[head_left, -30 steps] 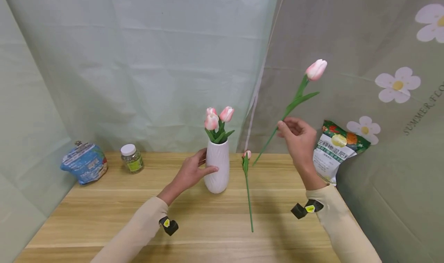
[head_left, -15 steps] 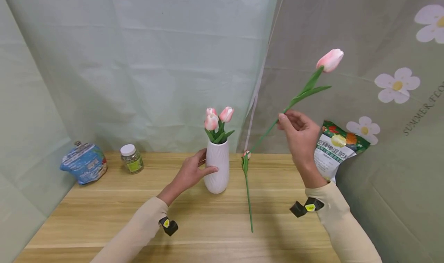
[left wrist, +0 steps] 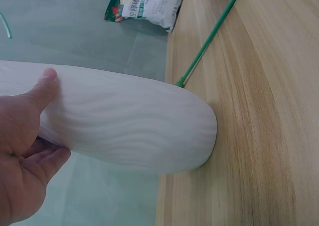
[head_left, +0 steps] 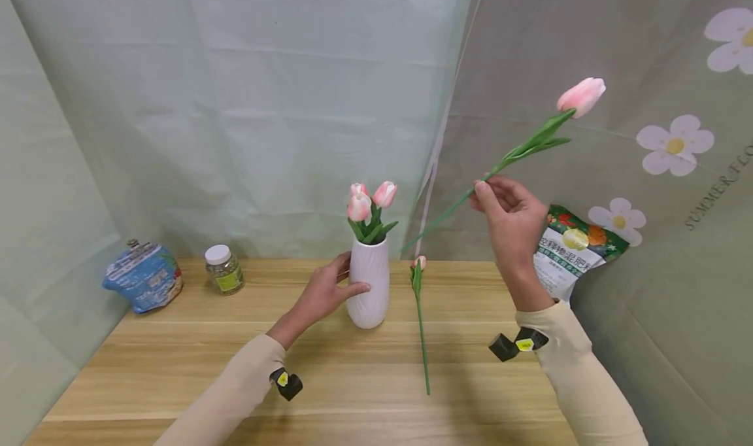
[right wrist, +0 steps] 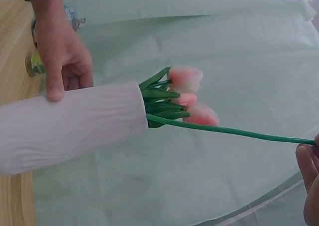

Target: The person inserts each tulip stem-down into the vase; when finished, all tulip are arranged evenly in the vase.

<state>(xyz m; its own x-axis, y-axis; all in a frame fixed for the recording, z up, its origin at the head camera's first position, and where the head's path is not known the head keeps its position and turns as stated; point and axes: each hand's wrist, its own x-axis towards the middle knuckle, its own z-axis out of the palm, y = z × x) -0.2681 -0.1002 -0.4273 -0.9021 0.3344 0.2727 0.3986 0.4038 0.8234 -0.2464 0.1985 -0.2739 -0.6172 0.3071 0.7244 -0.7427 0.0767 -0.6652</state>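
A white ribbed vase (head_left: pixel 369 289) stands upright on the table with three pink tulips (head_left: pixel 366 205) in it. My left hand (head_left: pixel 322 293) holds its side, thumb across the front and fingers behind, as the left wrist view (left wrist: pixel 30 151) also shows. To the right, my right hand (head_left: pixel 513 220) pinches the green stem of another pink tulip (head_left: pixel 532 142) between thumb and fingers. That tulip tilts, bloom up to the right, its stem end pointing down toward the vase. In the right wrist view the stem (right wrist: pixel 234 131) reaches the vase's rim; in the head view its end is slightly apart.
One more tulip (head_left: pixel 420 315) lies on the wooden table (head_left: pixel 329 380), right of the vase. At the back left are a blue bag (head_left: pixel 146 279) and a white-lidded jar (head_left: pixel 225 271). A white and green bag (head_left: pixel 570 250) leans at the right edge. Cloth walls surround the table.
My right hand has risen slightly, tilting its tulip further: the bloom moved up and right, the stem end left toward the vase. My left hand and the vase have stayed put.
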